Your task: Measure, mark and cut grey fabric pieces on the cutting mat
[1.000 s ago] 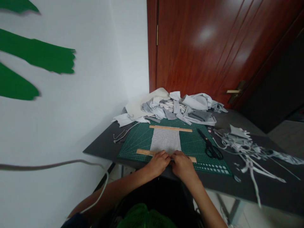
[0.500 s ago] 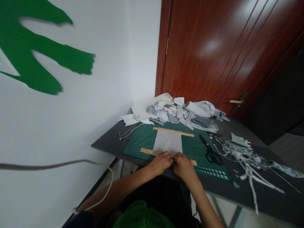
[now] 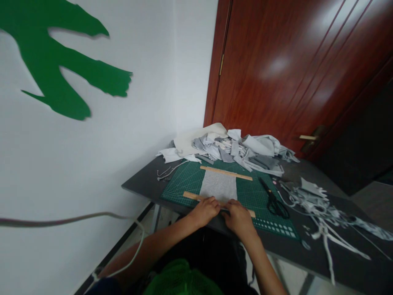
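Rested left hand [image 3: 205, 211] and right hand [image 3: 239, 217] on near wooden strip [image 3: 190, 196], at six o'clock of gray cloth [image 3: 218, 184]; had far wooden strip [image 3: 226, 172] at twelve, black scissors [image 3: 273, 200] at three.

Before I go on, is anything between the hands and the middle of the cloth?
Yes: the near strip runs across the near end of the cloth, right at the left hand and right hand. Past it, nothing visible stands in the way.
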The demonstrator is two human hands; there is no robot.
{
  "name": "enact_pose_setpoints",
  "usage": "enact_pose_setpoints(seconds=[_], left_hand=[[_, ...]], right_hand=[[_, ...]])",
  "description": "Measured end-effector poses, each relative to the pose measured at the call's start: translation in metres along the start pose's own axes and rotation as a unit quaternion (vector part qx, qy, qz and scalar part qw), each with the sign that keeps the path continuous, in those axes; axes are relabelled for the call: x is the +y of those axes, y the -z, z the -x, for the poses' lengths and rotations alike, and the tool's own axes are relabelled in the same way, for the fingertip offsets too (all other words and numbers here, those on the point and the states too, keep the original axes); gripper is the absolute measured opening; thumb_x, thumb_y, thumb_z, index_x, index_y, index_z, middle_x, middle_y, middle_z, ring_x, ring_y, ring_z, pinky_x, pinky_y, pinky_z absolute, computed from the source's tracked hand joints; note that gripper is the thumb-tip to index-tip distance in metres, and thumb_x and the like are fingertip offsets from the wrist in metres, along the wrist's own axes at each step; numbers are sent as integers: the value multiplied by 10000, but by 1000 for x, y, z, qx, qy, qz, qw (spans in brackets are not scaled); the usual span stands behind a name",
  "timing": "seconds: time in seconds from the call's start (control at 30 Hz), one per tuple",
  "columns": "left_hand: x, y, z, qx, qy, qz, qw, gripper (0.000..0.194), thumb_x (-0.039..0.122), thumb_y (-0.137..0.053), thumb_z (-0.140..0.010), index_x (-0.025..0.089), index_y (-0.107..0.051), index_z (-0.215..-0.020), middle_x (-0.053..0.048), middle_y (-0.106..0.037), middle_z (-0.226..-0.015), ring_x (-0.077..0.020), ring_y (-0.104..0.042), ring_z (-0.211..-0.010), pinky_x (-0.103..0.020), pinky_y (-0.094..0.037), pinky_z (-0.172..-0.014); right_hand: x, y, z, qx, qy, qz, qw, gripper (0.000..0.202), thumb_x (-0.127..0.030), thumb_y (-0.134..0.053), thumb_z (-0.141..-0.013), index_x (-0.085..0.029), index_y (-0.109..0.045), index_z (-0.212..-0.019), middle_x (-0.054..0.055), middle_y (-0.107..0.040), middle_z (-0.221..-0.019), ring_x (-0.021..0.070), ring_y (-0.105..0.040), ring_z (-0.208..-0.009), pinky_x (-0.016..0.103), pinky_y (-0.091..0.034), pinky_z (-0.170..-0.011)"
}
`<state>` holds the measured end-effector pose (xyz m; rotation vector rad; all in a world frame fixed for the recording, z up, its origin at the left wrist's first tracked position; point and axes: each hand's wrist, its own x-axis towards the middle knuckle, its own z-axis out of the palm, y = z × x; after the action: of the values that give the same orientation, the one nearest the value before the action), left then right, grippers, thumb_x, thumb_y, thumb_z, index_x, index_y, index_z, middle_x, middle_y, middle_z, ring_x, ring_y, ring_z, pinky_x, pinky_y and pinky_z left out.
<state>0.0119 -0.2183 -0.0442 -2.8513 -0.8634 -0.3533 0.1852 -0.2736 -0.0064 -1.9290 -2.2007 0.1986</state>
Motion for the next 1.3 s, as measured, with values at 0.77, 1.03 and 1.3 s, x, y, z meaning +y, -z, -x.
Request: enact_pose_setpoints(seconds=[0.77,1.03,1.3], left_hand=[[-59,26,64,-40,95,23,994,289,11,-487,-885,173,-658,-1053,-99,-677,-1109,-258,-558,-1075,-384,-478,-954],[-80,9,96,81,141,68,984,344,36,-428,-903,177,-639,-1136,-82,-661,-1140,-237,-553,-1070,-380,-469,-994],[-28,-13,76,172,128,94,972,266,81,-391,-997,182,-620,-1086,-121,-590,-1394,-239,-508,-1350,-447,-450,-1128]], right_hand=[[1,0,-1,2,-4,13,1000,256,-228,-631,-927,-192,-764,-1143,105,-709,-1177,263,-637,-1149,327,-466,-960],[1,0,-1,2,-7,12,1000,268,-235,-633,-927,-186,-766,-1154,106,-705,-1205,274,-634,-1169,341,-468,-957],[-1,0,0,6,-13,15,1000,266,-293,-659,-922,-190,-759,-1146,122,-705,-1171,274,-626,-1160,342,-458,-949]])
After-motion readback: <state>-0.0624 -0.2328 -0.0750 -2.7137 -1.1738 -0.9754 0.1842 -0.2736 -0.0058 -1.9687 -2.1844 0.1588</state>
